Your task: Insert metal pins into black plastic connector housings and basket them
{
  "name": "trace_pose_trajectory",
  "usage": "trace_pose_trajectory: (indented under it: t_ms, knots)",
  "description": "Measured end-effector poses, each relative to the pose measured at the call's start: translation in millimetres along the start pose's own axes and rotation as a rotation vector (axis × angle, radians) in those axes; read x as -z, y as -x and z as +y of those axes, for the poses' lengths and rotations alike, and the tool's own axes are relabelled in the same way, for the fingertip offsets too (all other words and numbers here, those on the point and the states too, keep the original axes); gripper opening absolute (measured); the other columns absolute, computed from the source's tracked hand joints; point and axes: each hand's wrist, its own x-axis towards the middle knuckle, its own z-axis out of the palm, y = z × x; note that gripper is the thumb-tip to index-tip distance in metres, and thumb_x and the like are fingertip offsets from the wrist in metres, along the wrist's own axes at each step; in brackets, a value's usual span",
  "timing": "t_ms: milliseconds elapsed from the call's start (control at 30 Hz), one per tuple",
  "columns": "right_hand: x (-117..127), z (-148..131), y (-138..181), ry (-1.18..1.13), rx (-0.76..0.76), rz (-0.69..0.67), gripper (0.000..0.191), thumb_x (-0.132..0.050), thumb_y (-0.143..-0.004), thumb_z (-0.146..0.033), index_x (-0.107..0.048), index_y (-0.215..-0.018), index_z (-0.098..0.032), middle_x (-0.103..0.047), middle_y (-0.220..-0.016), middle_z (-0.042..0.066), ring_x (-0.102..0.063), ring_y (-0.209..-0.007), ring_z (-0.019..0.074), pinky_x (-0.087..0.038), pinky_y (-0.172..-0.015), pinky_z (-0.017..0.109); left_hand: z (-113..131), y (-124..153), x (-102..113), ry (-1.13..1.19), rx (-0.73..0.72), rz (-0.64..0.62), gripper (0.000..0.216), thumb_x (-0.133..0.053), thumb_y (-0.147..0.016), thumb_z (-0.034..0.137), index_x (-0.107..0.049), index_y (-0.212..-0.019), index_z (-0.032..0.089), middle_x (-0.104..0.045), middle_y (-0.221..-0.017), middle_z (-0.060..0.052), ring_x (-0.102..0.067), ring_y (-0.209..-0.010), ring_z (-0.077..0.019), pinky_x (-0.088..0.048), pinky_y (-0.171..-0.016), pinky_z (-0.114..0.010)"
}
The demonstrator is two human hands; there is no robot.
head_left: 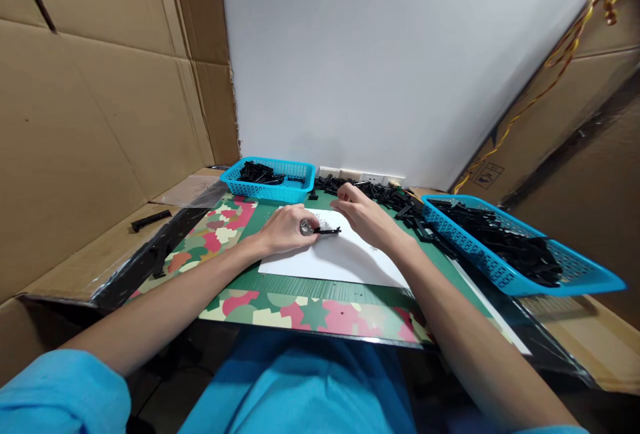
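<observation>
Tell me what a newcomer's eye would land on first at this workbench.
Two bright blue baskets stand out: the right basket at the table's right edge, heaped with black parts, and the back basket at the rear left, holding fewer. In the middle, the left hand pinches a small black part over a white sheet, with the right hand close beside it.

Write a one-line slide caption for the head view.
Left hand pinches a small black part over white paper, right hand beside it; blue basket behind, second basket of black parts at right.
</observation>
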Motion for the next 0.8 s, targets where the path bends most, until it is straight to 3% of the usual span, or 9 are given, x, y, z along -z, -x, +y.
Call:
trace_pose_trajectory:
  t_ms: [133,267,333,400,567,800]
  knots:
    - [-1,7,1,0.018,-0.116,0.127,0.029,-0.047,-0.107,-0.02,-0.075,-0.102,-0.019,-0.066,-0.105,0.012,-0.061,-0.084,0.0203,-0.046,-0.073,0.033,4,0,0,0.017,-0.025,-0.012,0.011,-0.079,-0.081,0.027,-0.081,-0.091,0.024,-0.078,-0.092,-0.003,-0.07,-0.087,-0.0226,-0.048,-0.077,-0.034]
    - [-14,-3,-6,-0.461,-0.348,0.287,0.024,-0.062,-0.102,-0.038,-0.071,-0.09,-0.019,-0.072,-0.085,0.008,-0.068,-0.074,0.0198,-0.056,-0.072,0.033,8,1,1,0.002,-0.034,-0.017,0.009,-0.078,-0.083,0.026,-0.081,-0.091,0.025,-0.078,-0.093,-0.003,-0.07,-0.086,-0.0222,-0.046,-0.075,-0.034]
    - [-24,-12,-9,-0.716,-0.457,0.288,0.027,-0.067,-0.097,-0.045,-0.066,-0.089,-0.019,-0.071,-0.078,0.006,-0.07,-0.068,0.0202,-0.06,-0.065,0.032,9,1,1,-0.006,-0.038,-0.028,0.009,-0.077,-0.085,0.026,-0.082,-0.093,0.025,-0.078,-0.093,-0.003,-0.07,-0.087,-0.0222,-0.046,-0.073,-0.033]
    - [-33,-19,-11,-0.826,-0.507,0.252,0.029,-0.07,-0.095,-0.047,-0.062,-0.091,-0.02,-0.071,-0.076,0.005,-0.071,-0.063,0.0206,-0.059,-0.058,0.031,9,1,0,-0.014,-0.037,-0.034,0.009,-0.077,-0.086,0.027,-0.082,-0.094,0.026,-0.077,-0.092,-0.003,-0.069,-0.087,-0.0224,-0.046,-0.073,-0.033]
    - [-45,-20,-9,-0.668,-0.46,0.179,0.018,-0.068,-0.096,-0.035,-0.062,-0.087,-0.022,-0.071,-0.076,0.004,-0.071,-0.067,0.0199,-0.054,-0.061,0.028,8,1,-3,-0.009,-0.021,-0.027,0.007,-0.078,-0.087,0.031,-0.081,-0.092,0.026,-0.078,-0.093,-0.004,-0.07,-0.087,-0.0234,-0.049,-0.08,-0.035]
    - [-50,-15,-7,-0.57,-0.425,0.156,0.016,-0.066,-0.098,-0.034,-0.065,-0.088,-0.021,-0.072,-0.079,0.004,-0.067,-0.071,0.0193,-0.05,-0.067,0.028,6,1,-3,0.012,-0.013,-0.042,0.009,-0.076,-0.088,0.029,-0.083,-0.094,0.027,-0.078,-0.093,-0.004,-0.069,-0.089,-0.0232,-0.051,-0.082,-0.035]
